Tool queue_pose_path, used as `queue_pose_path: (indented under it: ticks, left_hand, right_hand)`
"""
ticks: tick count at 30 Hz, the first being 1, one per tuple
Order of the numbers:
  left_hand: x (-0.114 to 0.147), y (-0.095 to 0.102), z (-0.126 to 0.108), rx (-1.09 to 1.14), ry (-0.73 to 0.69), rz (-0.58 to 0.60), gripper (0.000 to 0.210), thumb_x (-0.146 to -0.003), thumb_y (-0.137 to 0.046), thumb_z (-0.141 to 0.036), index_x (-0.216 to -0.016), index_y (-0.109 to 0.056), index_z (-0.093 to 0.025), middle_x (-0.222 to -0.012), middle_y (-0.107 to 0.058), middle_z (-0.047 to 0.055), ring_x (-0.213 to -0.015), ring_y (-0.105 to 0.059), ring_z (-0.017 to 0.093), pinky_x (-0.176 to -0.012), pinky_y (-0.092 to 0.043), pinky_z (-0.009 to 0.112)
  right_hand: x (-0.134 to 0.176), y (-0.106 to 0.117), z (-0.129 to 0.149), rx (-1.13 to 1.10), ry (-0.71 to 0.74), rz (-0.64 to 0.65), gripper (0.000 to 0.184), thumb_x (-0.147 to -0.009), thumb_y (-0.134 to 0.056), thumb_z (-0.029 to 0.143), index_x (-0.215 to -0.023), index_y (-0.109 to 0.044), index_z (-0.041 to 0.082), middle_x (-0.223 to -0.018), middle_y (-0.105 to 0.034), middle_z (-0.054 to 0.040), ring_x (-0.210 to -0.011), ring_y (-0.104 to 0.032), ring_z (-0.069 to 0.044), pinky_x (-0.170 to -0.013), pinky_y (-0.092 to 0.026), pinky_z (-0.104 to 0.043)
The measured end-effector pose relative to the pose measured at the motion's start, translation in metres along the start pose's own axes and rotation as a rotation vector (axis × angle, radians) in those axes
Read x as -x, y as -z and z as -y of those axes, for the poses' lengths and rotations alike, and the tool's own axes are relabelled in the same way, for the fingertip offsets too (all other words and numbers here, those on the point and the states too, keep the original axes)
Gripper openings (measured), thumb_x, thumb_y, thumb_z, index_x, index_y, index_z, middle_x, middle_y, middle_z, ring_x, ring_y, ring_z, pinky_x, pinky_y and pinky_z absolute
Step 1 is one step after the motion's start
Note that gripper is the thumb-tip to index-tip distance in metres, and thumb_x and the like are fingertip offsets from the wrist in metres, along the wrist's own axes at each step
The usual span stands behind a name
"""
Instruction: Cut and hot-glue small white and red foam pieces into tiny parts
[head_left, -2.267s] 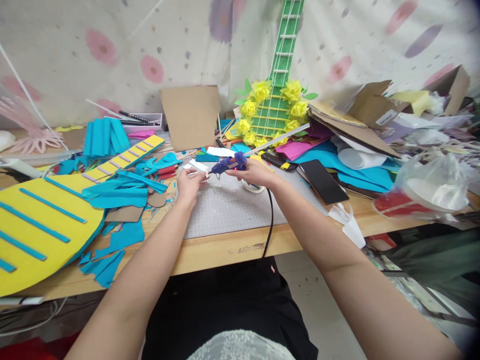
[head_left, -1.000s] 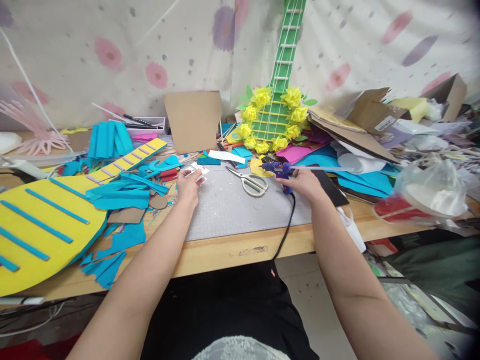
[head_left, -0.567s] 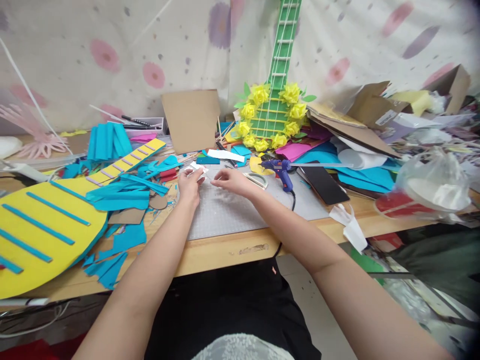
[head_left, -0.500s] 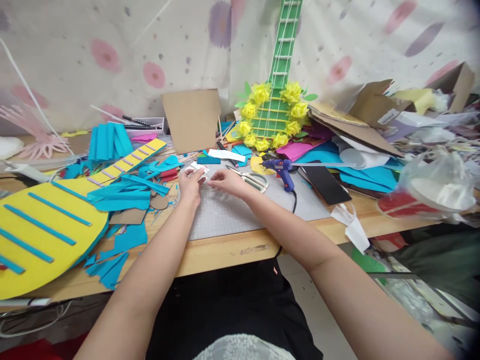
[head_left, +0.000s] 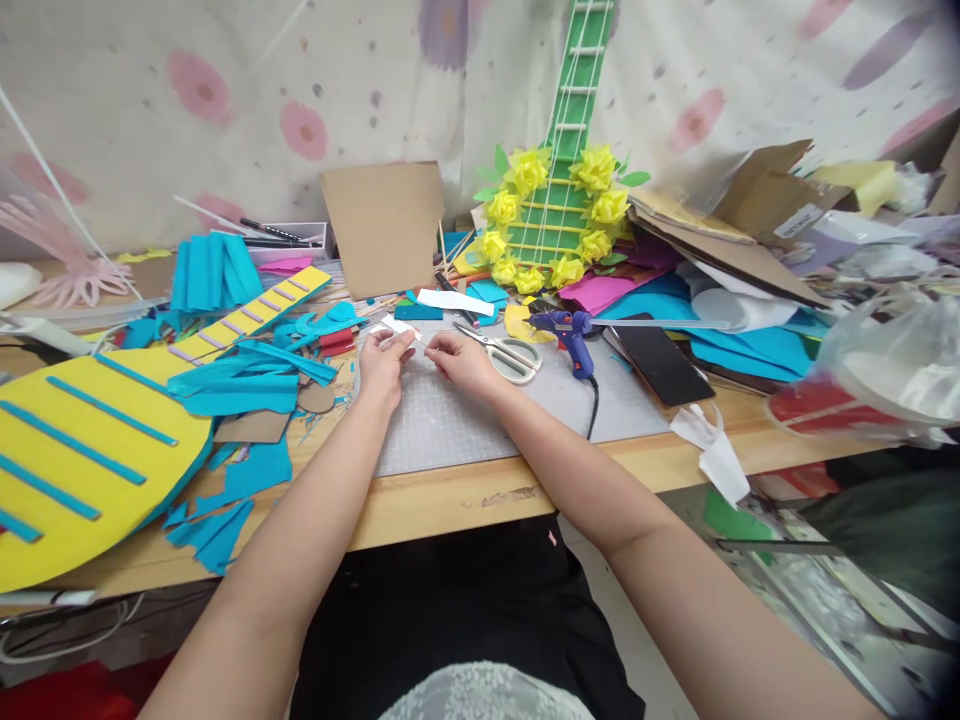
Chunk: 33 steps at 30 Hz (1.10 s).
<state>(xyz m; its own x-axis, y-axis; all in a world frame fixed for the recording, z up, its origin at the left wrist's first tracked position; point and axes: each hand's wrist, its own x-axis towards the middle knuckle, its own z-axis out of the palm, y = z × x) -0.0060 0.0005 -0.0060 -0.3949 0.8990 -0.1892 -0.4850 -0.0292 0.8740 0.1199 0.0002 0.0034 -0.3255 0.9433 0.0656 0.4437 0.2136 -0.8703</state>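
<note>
Over the grey cutting mat (head_left: 442, 430), my left hand (head_left: 381, 368) is closed on a small white strip (head_left: 395, 324), which looks like paper and pokes out past the fingers. Just to its right, my right hand (head_left: 463, 362) has thumb and fingertips pinched together; anything between them is too small to make out. A narrow gap separates the two hands. White-handled scissors (head_left: 525, 360) lie right beside my right hand. Farther right rests a blue hot glue gun (head_left: 574, 345) with a long glue stick in its back.
Left lies a yellow guitar-shaped cutout (head_left: 142, 440) among blue paper scraps (head_left: 240, 385). A green guitar (head_left: 551, 235) ringed with yellow flowers stands at the back, near a cardboard sheet (head_left: 384, 230). To the right are a phone (head_left: 660, 365) and a plastic-wrapped bucket (head_left: 840, 400).
My hands have drawn slightly apart, the right one shifting right. The white strip shows more clearly in my left hand. The whole view has shifted a little.
</note>
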Motion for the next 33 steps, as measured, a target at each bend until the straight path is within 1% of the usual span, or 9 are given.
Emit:
queue_pose_path:
  ticks: [4,9,13,17,19,22,23,29,33]
  left_hand:
    - [-0.001,0.002,0.002,-0.038,-0.014,0.061,0.034,-0.058,-0.074,-0.012,-0.08,-0.048,-0.018,-0.074,-0.064,0.001,-0.072,-0.064,0.012,-0.069,-0.049,0.024]
    - [0.0,0.003,0.002,-0.03,-0.019,0.122,0.034,-0.06,-0.072,-0.013,-0.083,-0.048,-0.018,-0.075,-0.066,0.002,-0.067,-0.063,0.011,-0.066,-0.05,0.024]
    - [0.0,0.004,0.001,-0.031,-0.025,0.152,0.036,-0.059,-0.073,-0.014,-0.082,-0.046,-0.018,-0.073,-0.067,0.0,-0.064,-0.063,0.01,-0.066,-0.05,0.024]
    - [-0.002,0.003,0.003,-0.029,-0.047,0.141,0.04,-0.056,-0.074,-0.016,-0.079,-0.042,-0.02,-0.07,-0.066,-0.001,-0.067,-0.064,0.011,-0.069,-0.05,0.025]
    - [-0.002,0.003,0.005,-0.034,-0.065,0.131,0.04,-0.055,-0.074,-0.016,-0.077,-0.041,-0.02,-0.07,-0.066,-0.001,-0.068,-0.065,0.012,-0.069,-0.049,0.025]
    - [-0.001,0.001,0.008,-0.07,-0.082,0.137,0.041,-0.053,-0.074,-0.015,-0.076,-0.04,-0.02,-0.068,-0.066,-0.001,-0.066,-0.065,0.013,-0.067,-0.049,0.026]
    - [0.0,0.0,0.008,-0.083,-0.083,0.139,0.041,-0.053,-0.073,-0.015,-0.075,-0.04,-0.02,-0.066,-0.065,-0.001,-0.065,-0.065,0.014,-0.066,-0.049,0.026]
    - [0.002,-0.001,0.007,-0.118,-0.073,0.152,0.039,-0.053,-0.071,-0.012,-0.074,-0.039,-0.02,-0.063,-0.063,-0.002,-0.065,-0.065,0.015,-0.066,-0.049,0.028]
    - [0.003,-0.001,0.005,-0.172,-0.057,0.147,0.036,-0.055,-0.071,-0.014,-0.078,-0.043,-0.019,-0.066,-0.065,0.0,-0.063,-0.064,0.014,-0.065,-0.049,0.028]
  right_hand:
    - [-0.001,0.002,-0.003,0.018,0.01,-0.003,0.016,-0.08,-0.049,0.03,-0.07,-0.053,0.019,-0.056,-0.051,0.0052,-0.056,-0.047,-0.009,-0.057,-0.033,-0.021]
    - [-0.001,0.003,-0.005,0.011,0.023,0.008,0.015,-0.079,-0.05,0.028,-0.069,-0.054,0.018,-0.053,-0.05,0.0055,-0.054,-0.047,-0.009,-0.056,-0.033,-0.021]
    - [-0.003,0.003,-0.008,-0.076,0.024,0.033,0.014,-0.079,-0.05,0.026,-0.069,-0.053,0.018,-0.048,-0.047,0.007,-0.046,-0.043,-0.008,-0.051,-0.033,-0.021]
    - [-0.004,0.003,-0.013,-0.178,0.016,0.069,0.014,-0.079,-0.053,0.029,-0.071,-0.053,0.017,-0.047,-0.047,0.0074,-0.041,-0.043,-0.006,-0.046,-0.035,-0.02]
    - [-0.005,0.002,-0.016,-0.251,-0.008,0.067,0.017,-0.075,-0.061,0.032,-0.077,-0.053,0.018,-0.053,-0.053,0.0063,-0.045,-0.048,-0.007,-0.045,-0.039,-0.019]
    - [-0.008,-0.002,-0.017,-0.402,-0.035,0.026,0.033,-0.063,-0.074,0.031,-0.085,-0.052,0.018,-0.065,-0.06,0.0044,-0.056,-0.057,-0.008,-0.048,-0.046,-0.019]
    - [-0.008,-0.003,-0.016,-0.438,-0.04,0.009,0.034,-0.062,-0.075,0.031,-0.084,-0.052,0.018,-0.066,-0.061,0.0042,-0.057,-0.057,-0.008,-0.049,-0.047,-0.019]
    - [-0.006,-0.006,-0.007,-0.466,-0.124,-0.04,0.016,-0.073,-0.067,0.027,-0.071,-0.056,0.016,-0.061,-0.064,0.0021,-0.05,-0.057,-0.007,-0.051,-0.047,-0.02]
    - [-0.003,-0.005,-0.005,-0.466,-0.116,-0.05,0.015,-0.078,-0.062,0.025,-0.068,-0.054,0.017,-0.06,-0.064,0.0018,-0.051,-0.058,-0.007,-0.053,-0.048,-0.02]
